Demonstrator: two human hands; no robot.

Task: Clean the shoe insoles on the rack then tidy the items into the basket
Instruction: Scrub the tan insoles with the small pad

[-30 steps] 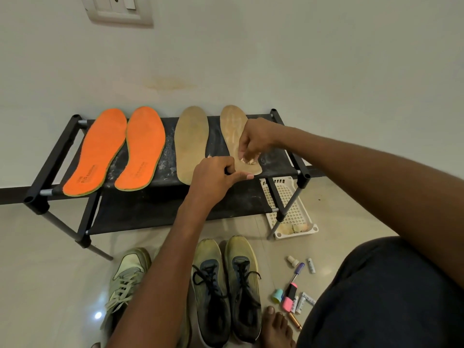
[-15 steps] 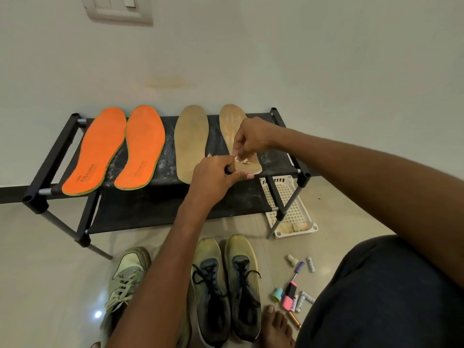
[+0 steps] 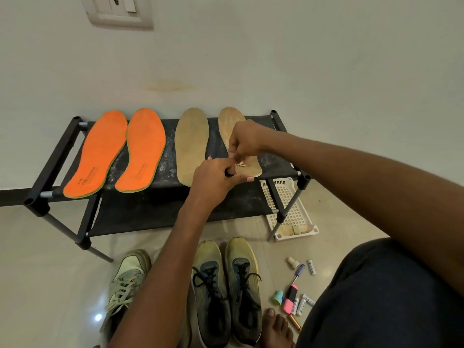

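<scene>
Two orange insoles (image 3: 99, 153) (image 3: 143, 149) and two tan insoles (image 3: 192, 144) (image 3: 229, 124) lie side by side on the top shelf of a black shoe rack (image 3: 55, 156). My left hand (image 3: 213, 179) hovers at the rack's front edge, its fingers curled round a small dark object (image 3: 227, 173) that is mostly hidden. Just above it, my right hand (image 3: 242, 143) pinches downward with its fingertips at pale crumbs (image 3: 240, 164) on the heel of the right tan insole. A white plastic basket (image 3: 288, 197) stands on the floor under the rack's right end.
Two pairs of shoes (image 3: 226, 290) (image 3: 125, 280) sit on the floor in front of the rack. Markers, batteries and small bottles (image 3: 293, 295) lie scattered at the lower right beside my bare foot (image 3: 276, 330). A wall stands right behind the rack.
My right hand has shifted slightly left and down toward my left hand, over the right tan insole's heel. My left hand has stayed where it was.
</scene>
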